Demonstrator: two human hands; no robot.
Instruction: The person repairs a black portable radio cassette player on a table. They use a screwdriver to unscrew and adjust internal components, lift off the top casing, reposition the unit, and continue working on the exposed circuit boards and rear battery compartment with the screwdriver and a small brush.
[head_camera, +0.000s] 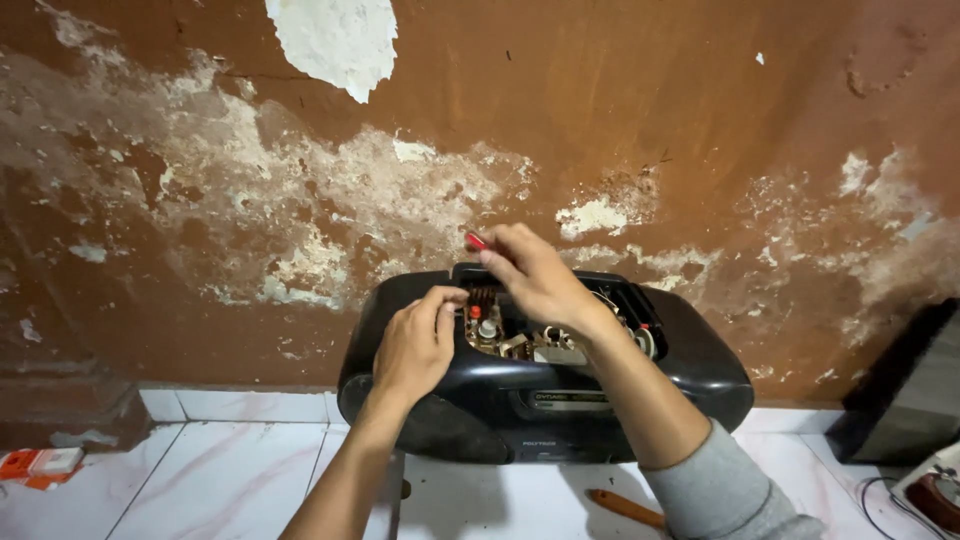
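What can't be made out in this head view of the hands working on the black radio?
- Tip of the red-handled tool: hidden by the right hand.
- Parts under the left hand: covered by its fingers.
- Radio internals: too small to identify.
- Orange-handled tool on the floor: partly hidden by the right sleeve.
- Device at the lower right corner: cut off by the frame edge.

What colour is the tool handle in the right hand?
Red handle, at the right hand; head view.
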